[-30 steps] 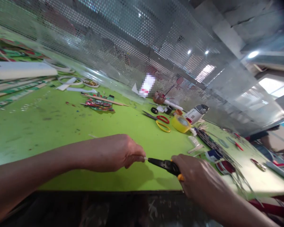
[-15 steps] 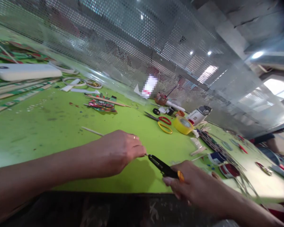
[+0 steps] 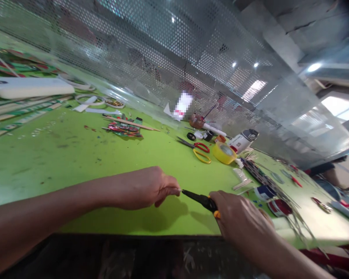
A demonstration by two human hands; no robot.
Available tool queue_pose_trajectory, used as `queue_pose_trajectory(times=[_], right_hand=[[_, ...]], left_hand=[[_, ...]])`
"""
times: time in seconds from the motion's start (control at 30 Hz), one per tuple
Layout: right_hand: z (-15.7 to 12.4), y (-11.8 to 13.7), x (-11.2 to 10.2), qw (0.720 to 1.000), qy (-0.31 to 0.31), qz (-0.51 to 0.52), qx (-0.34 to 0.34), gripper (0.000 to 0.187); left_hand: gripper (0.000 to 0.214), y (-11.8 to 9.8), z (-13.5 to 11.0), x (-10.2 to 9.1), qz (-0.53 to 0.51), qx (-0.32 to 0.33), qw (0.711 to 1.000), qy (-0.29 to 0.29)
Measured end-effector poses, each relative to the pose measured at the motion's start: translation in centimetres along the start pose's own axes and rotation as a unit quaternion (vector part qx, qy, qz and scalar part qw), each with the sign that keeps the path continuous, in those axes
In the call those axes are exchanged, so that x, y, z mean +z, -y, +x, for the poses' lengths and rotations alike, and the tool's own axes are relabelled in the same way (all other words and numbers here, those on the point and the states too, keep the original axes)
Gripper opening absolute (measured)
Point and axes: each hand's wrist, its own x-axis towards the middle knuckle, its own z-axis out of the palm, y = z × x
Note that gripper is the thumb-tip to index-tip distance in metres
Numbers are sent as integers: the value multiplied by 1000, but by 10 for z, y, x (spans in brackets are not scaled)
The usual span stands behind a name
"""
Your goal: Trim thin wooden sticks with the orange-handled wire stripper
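My left hand (image 3: 151, 188) is closed in a pinch above the green table, fingers pointing right. A tiny pale tip of a thin stick (image 3: 180, 190) shows at its fingertips; the rest is hidden behind the hand. My right hand (image 3: 235, 215) is wrapped round a pair of black pliers (image 3: 198, 198) with orange on the handles. The jaws point left and their tip meets or nearly meets the stick's end. Whether the jaws grip it I cannot tell. Beyond the hands lie scissors (image 3: 195, 148) with a red and a yellow loop.
A yellow tape roll (image 3: 222, 152), a white bottle (image 3: 243, 140) and small paint pots stand at the back right. Blue (image 3: 264, 192) and red (image 3: 280, 207) jars are right. Shiny scraps (image 3: 124, 128) and bamboo strips (image 3: 26, 112) lie left. A clear perforated sheet (image 3: 151, 50) rises behind.
My right hand has rolled over, turning the pliers edge-on and flatter. My left wrist has turned slightly, and the stick's far end, seen behind it before, is now hidden.
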Motion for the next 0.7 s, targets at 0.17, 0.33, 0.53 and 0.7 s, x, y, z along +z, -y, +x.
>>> queue_pose_trajectory(times=[0.17, 0.33, 0.53, 0.7], right_hand=[[3, 2, -3, 1000, -6, 2, -10, 28], [3, 5, -8, 992, 59, 104, 29, 20], [12, 11, -10, 969, 123, 209, 39, 31], [20, 9, -7, 928, 224, 292, 51, 39]], left_hand=[[32, 0, -4, 1, 52, 25, 997, -57], [20, 1, -7, 9, 228, 79, 963, -119], [23, -3, -11, 11, 391, 109, 903, -142], [21, 5, -5, 14, 374, 101, 910, -150]])
